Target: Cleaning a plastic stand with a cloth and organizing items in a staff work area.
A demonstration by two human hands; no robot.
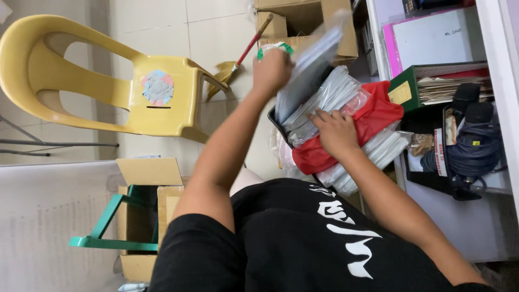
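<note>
**A:** Grip status, nearest first?

**B:** Right hand (336,132), frame centre: fingers spread, palm pressed flat on the stack of grey plastic-wrapped packets (330,97), clasping nothing. The stack sits on a red plastic bag (378,116) in a dark bin (274,120), against the white shelf unit (486,216) at right.

**A:** Other one?

**B:** Left hand (272,70), upper centre: closed on one flat grey plastic-wrapped packet (311,67), pinched at its lower-left edge. The packet is lifted clear above the stack and tilted towards upper right.

**A:** How does it handle?

**B:** My read: light, since an edge pinch carries it. It's thin and semi-stiff, holding its plane without drooping. The glossy film is probably slippery, so packets could slide off each other. Best hold is a thumb-over-fingers pinch on a short edge, with the stack pinned as the right hand has it. It doesn't look fragile, though I can't tell the contents.

**A:** Beyond that?

**B:** A brown cardboard box (303,19) at top centre, a red-handled broom (243,54) to its left, and a yellow plastic chair (81,81) at upper left.
</note>
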